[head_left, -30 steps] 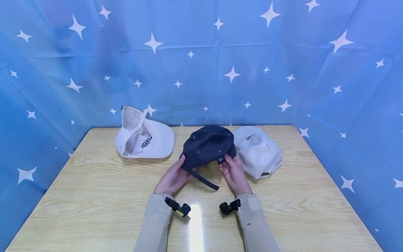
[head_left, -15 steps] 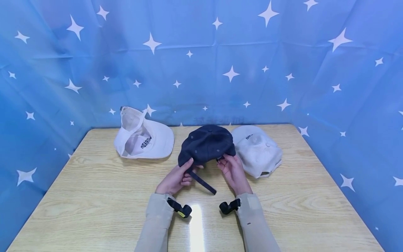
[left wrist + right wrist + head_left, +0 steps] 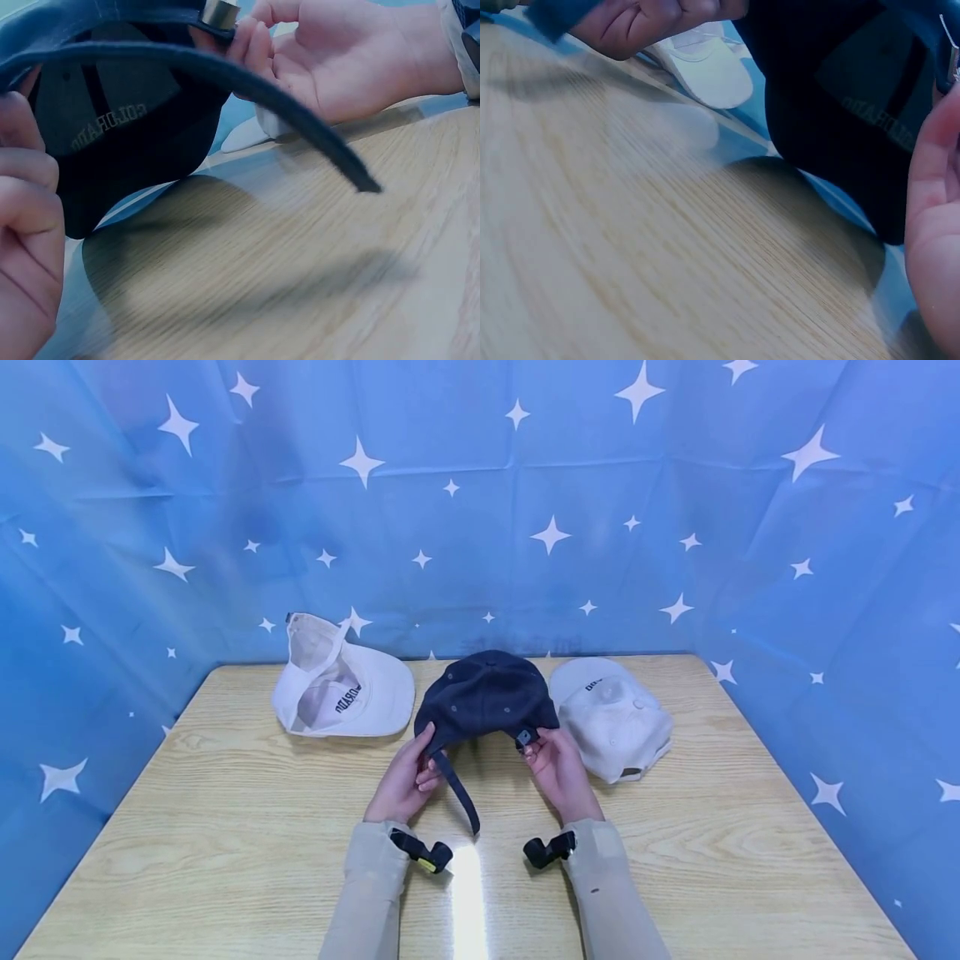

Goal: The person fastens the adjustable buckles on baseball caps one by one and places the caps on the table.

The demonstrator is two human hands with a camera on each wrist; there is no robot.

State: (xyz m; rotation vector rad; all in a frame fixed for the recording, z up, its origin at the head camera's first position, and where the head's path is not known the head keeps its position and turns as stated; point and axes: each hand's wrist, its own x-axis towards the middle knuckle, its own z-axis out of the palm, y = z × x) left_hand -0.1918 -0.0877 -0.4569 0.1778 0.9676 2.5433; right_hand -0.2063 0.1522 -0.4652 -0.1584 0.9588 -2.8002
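A dark navy baseball cap (image 3: 486, 693) is held up by both hands at the table's middle, its back opening toward me. My left hand (image 3: 401, 783) grips the left back edge, thumb on the outside and fingers curled beneath. From that side a loose strap (image 3: 461, 795) hangs down, its end free. At the right back edge my right hand (image 3: 562, 774) pinches the cap beside its metal buckle (image 3: 220, 13). In the left wrist view the strap's end is apart from the buckle. Embroidered lettering (image 3: 112, 127) shows reversed inside the cap.
A white cap (image 3: 378, 689) lies at the left, its inside showing. Close to the navy cap's right side rests a pale grey-white cap (image 3: 615, 727), crown up. The wooden table (image 3: 225, 852) meets a blue star-patterned curtain (image 3: 480, 568) at the back and sides.
The navy cap has shifted a little left and tilted, so the back opening shows more. The strap has swung to hang more steeply. My left hand has changed its grip along the edge.
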